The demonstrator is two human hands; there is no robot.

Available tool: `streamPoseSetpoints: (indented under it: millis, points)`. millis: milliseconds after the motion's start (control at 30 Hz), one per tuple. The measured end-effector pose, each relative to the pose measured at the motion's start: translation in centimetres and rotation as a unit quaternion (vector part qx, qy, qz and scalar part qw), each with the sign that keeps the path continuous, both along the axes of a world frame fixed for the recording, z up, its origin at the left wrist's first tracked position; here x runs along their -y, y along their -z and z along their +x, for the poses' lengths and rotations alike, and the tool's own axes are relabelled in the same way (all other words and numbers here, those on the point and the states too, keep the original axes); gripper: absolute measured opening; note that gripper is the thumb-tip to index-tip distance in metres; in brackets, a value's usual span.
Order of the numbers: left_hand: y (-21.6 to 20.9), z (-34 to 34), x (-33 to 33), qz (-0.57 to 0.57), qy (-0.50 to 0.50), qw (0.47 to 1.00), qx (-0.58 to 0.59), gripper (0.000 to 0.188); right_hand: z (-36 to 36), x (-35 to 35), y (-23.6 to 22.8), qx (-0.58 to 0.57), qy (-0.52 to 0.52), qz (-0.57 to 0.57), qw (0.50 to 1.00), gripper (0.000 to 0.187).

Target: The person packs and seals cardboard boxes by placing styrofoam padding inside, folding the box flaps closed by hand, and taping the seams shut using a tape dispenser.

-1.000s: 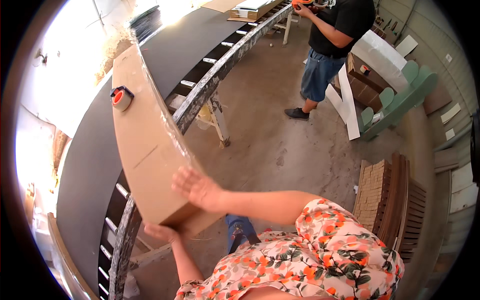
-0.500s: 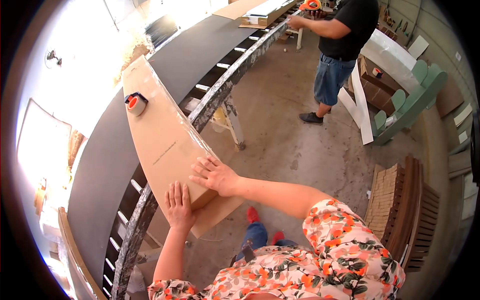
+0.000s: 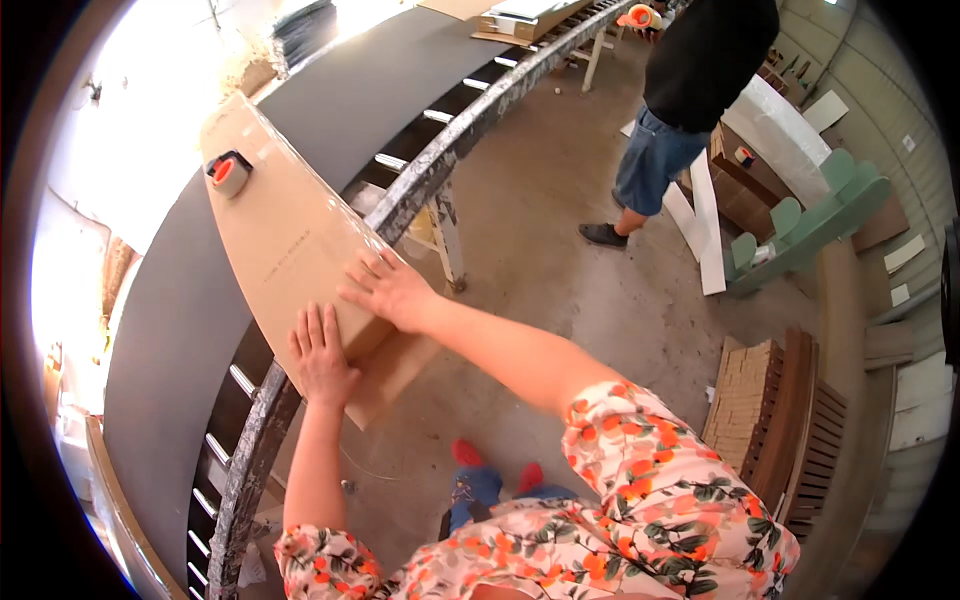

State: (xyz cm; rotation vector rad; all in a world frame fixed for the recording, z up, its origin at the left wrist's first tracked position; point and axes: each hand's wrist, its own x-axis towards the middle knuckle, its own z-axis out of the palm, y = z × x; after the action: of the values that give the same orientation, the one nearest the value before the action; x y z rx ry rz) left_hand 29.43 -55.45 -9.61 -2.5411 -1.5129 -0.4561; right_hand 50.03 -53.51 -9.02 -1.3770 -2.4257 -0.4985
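A long brown cardboard box [image 3: 275, 235] lies across the conveyor, its near end jutting out past the rail toward me. An end flap [image 3: 385, 375] hangs open at that near end. My left hand [image 3: 322, 355] rests flat on top of the box by its near edge, fingers stretched forward. Beside it, my right hand [image 3: 388, 290] presses on the box's right edge with fingers spread. Neither hand grasps anything. On the far part of the box sits a tape dispenser [image 3: 229, 175] with an orange-cored roll.
The curved conveyor has a dark belt [image 3: 165, 330] and a paint-spattered rail [image 3: 480, 110]. Another person [image 3: 690, 90] stands at the right, near an orange-cored tape roll [image 3: 640, 16]. Green scalloped furniture [image 3: 815, 220] and stacked brown slats [image 3: 750, 400] stand farther right.
The box has slid a little away from me over the rail, my hands moving with it. The whole view has shifted slightly. The other person has turned, and their forearm is now mostly hidden.
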Motion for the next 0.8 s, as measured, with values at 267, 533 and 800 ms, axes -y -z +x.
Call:
streamPoseSetpoints:
  millis: [267,533,800]
  points:
    - [2.0,0.7,-2.1,-0.032,-0.058,0.997,-0.046,0.102,-2.3,9.0,5.1,-0.317,-0.034,-0.142,0.937,0.036]
    - [0.9,-2.3,-2.0,-0.007,-0.006,0.997,-0.076,0.093,-5.6,4.4,15.1,-0.218,0.033,-0.308,0.926,0.014]
    - [-1.1,-4.1,-1.0,0.007,0.093,0.996,0.002,0.085,-5.8,2.4,-1.0,-0.047,0.079,-0.376,0.922,0.015]
